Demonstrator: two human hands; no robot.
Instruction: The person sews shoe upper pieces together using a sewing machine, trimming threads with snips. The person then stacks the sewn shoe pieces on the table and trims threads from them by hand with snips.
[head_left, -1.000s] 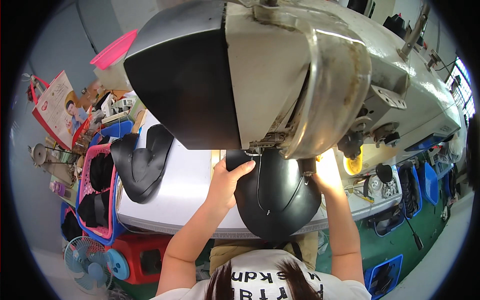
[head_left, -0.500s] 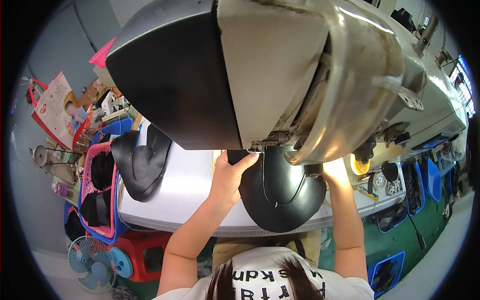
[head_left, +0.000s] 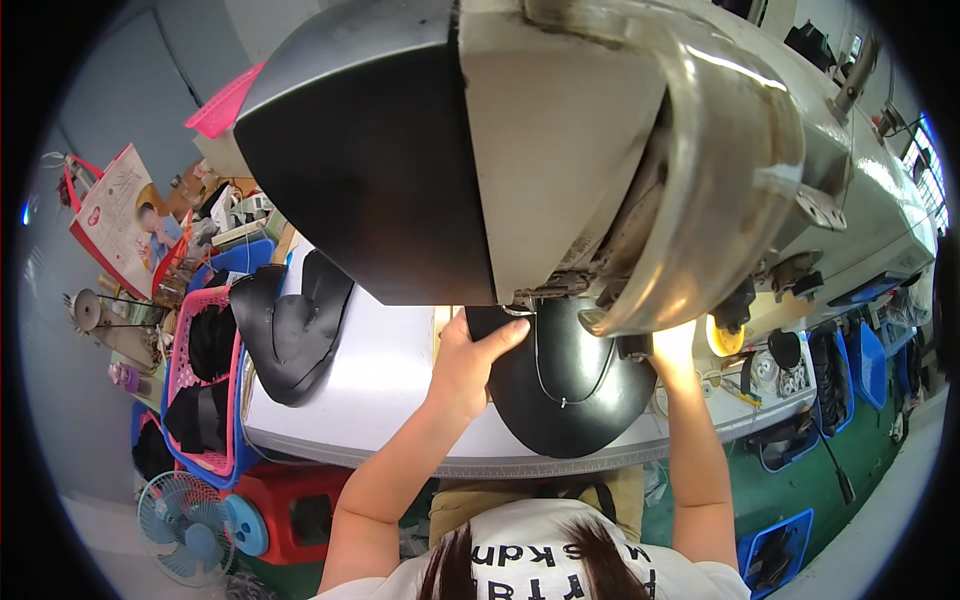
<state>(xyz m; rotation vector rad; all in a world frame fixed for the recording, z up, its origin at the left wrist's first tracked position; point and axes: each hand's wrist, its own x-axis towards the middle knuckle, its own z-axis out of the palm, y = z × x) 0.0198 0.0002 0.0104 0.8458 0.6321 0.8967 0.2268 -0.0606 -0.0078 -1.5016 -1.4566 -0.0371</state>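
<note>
A black leather shoe upper (head_left: 575, 425), rounded at the near end and marked by a U-shaped seam, lies under the head of a sewing machine (head_left: 570, 150). A small light spot, perhaps a thread end, shows at the bend of the seam. My left hand (head_left: 470, 362) grips the upper's left edge, thumb on top and the other fingers mostly hidden. At the right edge is my right hand (head_left: 672, 345), washed out by the lamp's glare; its fingers are hidden behind the machine. The machine head also covers the upper's far end.
More black uppers (head_left: 295, 345) lie on the white table (head_left: 385, 370) at left. Beside them stands a pink basket (head_left: 235, 400) of black pieces. A red stool (head_left: 285, 505) and a blue fan (head_left: 190, 525) are below. Blue bins (head_left: 862, 360) stand at right.
The whole view has shifted slightly. The upper has slid a little away from me under the machine head, and my left thumb sits slightly nearer on it.
</note>
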